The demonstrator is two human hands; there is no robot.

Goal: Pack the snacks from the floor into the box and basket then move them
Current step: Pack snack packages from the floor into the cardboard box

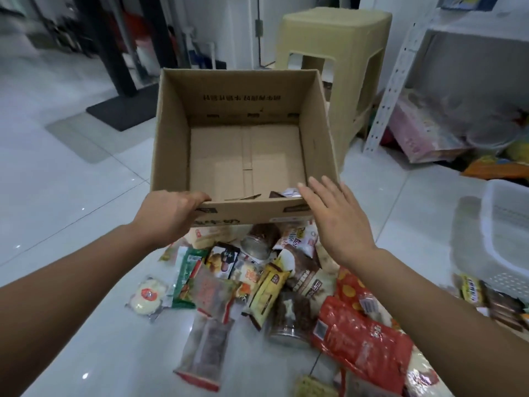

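Note:
An open cardboard box (171,133) sits tilted toward me in the middle of the view, with only a small wrapper at its near inner edge. My left hand (166,216) grips the box's near rim at the left corner. My right hand (337,222) hovers with fingers spread at the near right corner, holding nothing. Below the box a pile of snack packets (257,285) lies on the white tiled floor, among them a large red bag (363,339) and a round white bun pack (147,296). A white plastic basket (506,239) stands at the right edge.
A beige plastic stool (343,53) stands right behind the box. A white metal shelf (400,81) with cluttered goods fills the right side. A dark mat (126,110) lies on the floor at the back left. More snacks (486,299) lie near the basket.

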